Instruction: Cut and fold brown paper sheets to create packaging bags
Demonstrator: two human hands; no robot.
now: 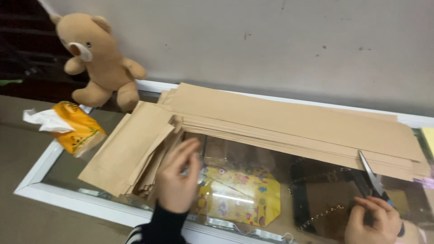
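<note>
My left hand (177, 178) hovers over the glass counter top (63, 167), fingers loosely curled, next to a stack of folded brown paper pieces (129, 151); whether it pinches anything small I cannot tell. My right hand (373, 221) at the lower right grips a pair of scissors (370, 174), blades closed and pointing up toward a long stack of brown paper sheets (289, 124) lying across the counter.
A brown teddy bear (97, 58) sits at the back left against the wall. An orange tissue pack (74, 126) with white tissue sticking out lies at the left edge. Under the glass lie a yellow patterned item (239, 194) and dark boxes with chains (316, 199).
</note>
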